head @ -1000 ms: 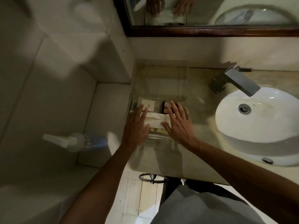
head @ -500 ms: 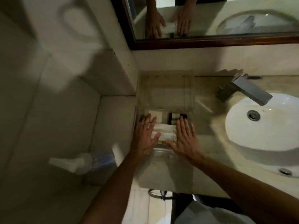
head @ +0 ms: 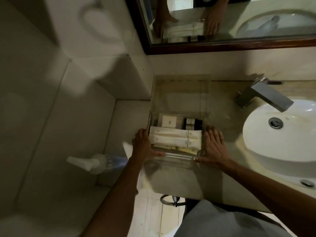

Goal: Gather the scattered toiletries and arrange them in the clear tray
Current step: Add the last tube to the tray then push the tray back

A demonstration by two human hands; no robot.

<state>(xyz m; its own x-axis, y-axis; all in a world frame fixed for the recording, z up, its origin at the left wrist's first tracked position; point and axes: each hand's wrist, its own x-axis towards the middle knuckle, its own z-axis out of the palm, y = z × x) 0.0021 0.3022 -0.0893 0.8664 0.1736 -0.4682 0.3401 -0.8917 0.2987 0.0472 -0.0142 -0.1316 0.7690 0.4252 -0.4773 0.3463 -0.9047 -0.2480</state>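
The clear tray [head: 177,156] sits on the beige counter left of the sink. Inside it lie a white square box [head: 169,121], small dark bottles [head: 192,124], two long white packets [head: 176,138] side by side, and a few flat items [head: 181,149] partly hidden under them. My left hand [head: 142,145] presses against the tray's left wall, thumb along the front rim. My right hand [head: 214,147] presses against the right wall, thumb at the front corner. Both hands hold the tray between them.
A white basin [head: 282,135] and square metal tap [head: 264,97] lie to the right. A second clear container [head: 181,96] stands behind the tray against the wall. A pump bottle [head: 94,163] stands on the tiled ledge at left. Mirror [head: 230,24] above; towel ring [head: 169,200] under the counter edge.
Both hands have lifted off the white packets and moved apart to the tray's outer sides. The packets now lie uncovered in the tray.
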